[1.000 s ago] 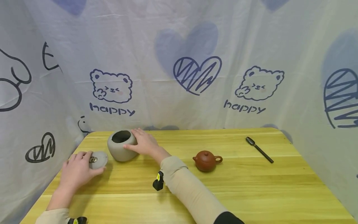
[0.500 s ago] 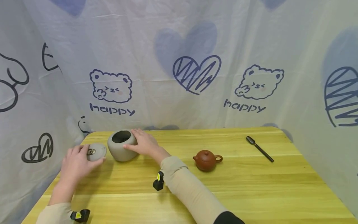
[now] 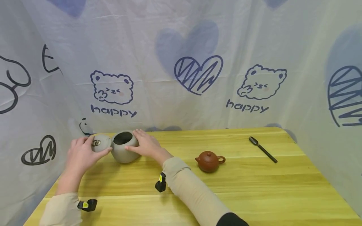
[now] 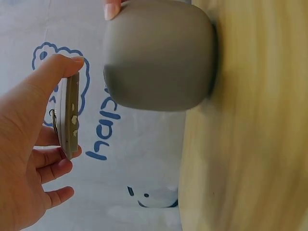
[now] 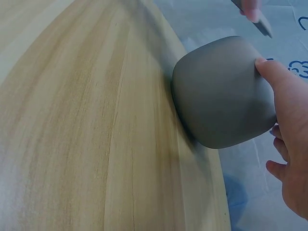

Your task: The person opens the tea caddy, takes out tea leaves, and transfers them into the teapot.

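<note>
A round grey jar (image 3: 124, 152) stands upright at the back left of the table, its dark mouth uncovered. My right hand (image 3: 148, 146) grips the jar by its right side, thumb in front and fingers behind. My left hand (image 3: 83, 153) pinches a flat grey lid (image 3: 102, 143) by its edges; a small metal ring sits on the lid's top. The lid is held up beside the jar's mouth, on its left. In the left wrist view the lid (image 4: 71, 115) appears edge-on, apart from the jar (image 4: 159, 57).
A reddish-brown teapot (image 3: 208, 161) stands mid-table, its handle to the right. Farther right lies a dark scoop (image 3: 263, 149) with a long handle. A printed cloth (image 3: 158, 94) hangs behind and at both sides of the wooden table (image 3: 254, 194).
My left hand has carried the lid up and away from me, closer to the jar's rim. My right hand and the jar have stayed in place.
</note>
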`<state>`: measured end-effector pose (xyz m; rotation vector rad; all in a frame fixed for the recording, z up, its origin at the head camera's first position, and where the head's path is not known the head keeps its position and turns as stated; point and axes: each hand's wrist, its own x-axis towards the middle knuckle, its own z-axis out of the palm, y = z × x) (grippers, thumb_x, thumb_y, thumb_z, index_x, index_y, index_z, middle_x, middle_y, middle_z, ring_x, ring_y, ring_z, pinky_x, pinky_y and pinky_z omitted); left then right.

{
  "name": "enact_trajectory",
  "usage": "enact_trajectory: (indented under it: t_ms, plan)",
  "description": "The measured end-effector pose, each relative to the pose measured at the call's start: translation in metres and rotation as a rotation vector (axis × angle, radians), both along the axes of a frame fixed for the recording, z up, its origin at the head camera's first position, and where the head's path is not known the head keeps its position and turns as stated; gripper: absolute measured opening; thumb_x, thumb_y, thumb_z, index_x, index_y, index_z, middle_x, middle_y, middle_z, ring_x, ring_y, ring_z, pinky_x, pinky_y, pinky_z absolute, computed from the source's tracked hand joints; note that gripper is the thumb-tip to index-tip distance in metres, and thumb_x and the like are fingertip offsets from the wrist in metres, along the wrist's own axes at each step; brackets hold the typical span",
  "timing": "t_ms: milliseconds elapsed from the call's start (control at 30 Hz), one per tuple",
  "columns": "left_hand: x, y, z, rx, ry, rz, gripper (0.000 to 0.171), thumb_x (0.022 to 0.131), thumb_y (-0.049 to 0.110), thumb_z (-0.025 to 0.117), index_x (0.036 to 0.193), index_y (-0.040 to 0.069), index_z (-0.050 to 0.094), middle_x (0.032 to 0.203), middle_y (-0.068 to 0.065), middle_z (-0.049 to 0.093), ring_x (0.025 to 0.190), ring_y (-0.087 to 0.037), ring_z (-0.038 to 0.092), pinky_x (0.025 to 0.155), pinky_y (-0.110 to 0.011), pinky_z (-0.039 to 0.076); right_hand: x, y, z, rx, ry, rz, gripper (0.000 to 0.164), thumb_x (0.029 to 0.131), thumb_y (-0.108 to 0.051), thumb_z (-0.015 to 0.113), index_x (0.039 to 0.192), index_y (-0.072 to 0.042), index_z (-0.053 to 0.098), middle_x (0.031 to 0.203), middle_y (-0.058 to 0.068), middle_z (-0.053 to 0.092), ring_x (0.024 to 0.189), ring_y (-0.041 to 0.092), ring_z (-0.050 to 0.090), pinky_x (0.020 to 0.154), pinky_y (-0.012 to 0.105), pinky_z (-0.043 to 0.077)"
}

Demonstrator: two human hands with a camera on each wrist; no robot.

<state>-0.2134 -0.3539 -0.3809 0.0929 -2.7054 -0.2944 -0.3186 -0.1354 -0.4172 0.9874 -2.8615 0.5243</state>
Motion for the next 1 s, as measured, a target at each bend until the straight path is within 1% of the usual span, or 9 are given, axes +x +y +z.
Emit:
enact_trajectory:
  t_ms: [167, 300, 433, 567, 767, 1000]
  plan:
    - [-0.010, 0.007, 0.003, 0.026, -0.018, -0.016, 0.101, 0.080, 0.069, 0.063, 0.139, -0.011, 0.044, 0.132, -0.036, 0.045, 0.115, -0.051, 0.037, 0.095, -0.065, 0.033, 0.000, 0.001, 0.001, 0.029, 0.007, 0.000, 0.086, 0.089, -0.072, 0.044, 0.156, -0.020, 0.026, 0.163, -0.003, 0.023, 0.152, 0.014, 0.020, 0.122, 0.033, 0.024]
    - [-0.018, 0.011, 0.006, 0.026, -0.031, -0.018, 0.102, 0.079, 0.070, 0.063, 0.139, -0.010, 0.044, 0.133, -0.036, 0.045, 0.116, -0.051, 0.036, 0.096, -0.065, 0.032, 0.000, 0.000, 0.001, 0.058, 0.021, -0.003, 0.086, 0.089, -0.074, 0.041, 0.156, -0.022, 0.025, 0.163, -0.003, 0.021, 0.152, 0.012, 0.017, 0.123, 0.032, 0.022]
    - [-0.027, 0.016, 0.009, 0.012, -0.048, -0.021, 0.102, 0.078, 0.071, 0.063, 0.139, -0.009, 0.044, 0.133, -0.036, 0.045, 0.118, -0.053, 0.036, 0.095, -0.069, 0.033, 0.000, -0.001, 0.002, 0.077, 0.036, -0.009, 0.087, 0.089, -0.076, 0.038, 0.156, -0.022, 0.025, 0.164, -0.003, 0.021, 0.152, 0.014, 0.017, 0.123, 0.032, 0.022]
    - [-0.035, 0.021, 0.012, 0.018, -0.070, -0.036, 0.104, 0.078, 0.072, 0.063, 0.139, -0.010, 0.044, 0.134, -0.036, 0.045, 0.119, -0.053, 0.036, 0.094, -0.070, 0.035, -0.001, -0.001, 0.002, 0.099, 0.054, -0.017, 0.087, 0.089, -0.077, 0.036, 0.156, -0.022, 0.024, 0.164, -0.003, 0.021, 0.152, 0.015, 0.018, 0.123, 0.034, 0.023]
    - [-0.042, 0.027, 0.013, 0.000, -0.097, -0.053, 0.103, 0.078, 0.071, 0.063, 0.140, -0.009, 0.043, 0.135, -0.035, 0.045, 0.118, -0.052, 0.036, 0.096, -0.071, 0.034, 0.000, -0.001, 0.003, 0.106, 0.076, -0.018, 0.087, 0.090, -0.077, 0.034, 0.156, -0.021, 0.025, 0.163, 0.000, 0.025, 0.152, 0.016, 0.020, 0.123, 0.037, 0.024]
    - [-0.049, 0.030, 0.010, 0.010, -0.120, -0.075, 0.103, 0.078, 0.072, 0.062, 0.140, -0.008, 0.044, 0.136, -0.034, 0.044, 0.120, -0.052, 0.035, 0.096, -0.071, 0.034, 0.000, 0.000, 0.002, 0.107, 0.076, -0.031, 0.086, 0.090, -0.076, 0.035, 0.156, -0.023, 0.025, 0.163, -0.001, 0.025, 0.152, 0.014, 0.020, 0.123, 0.037, 0.024]
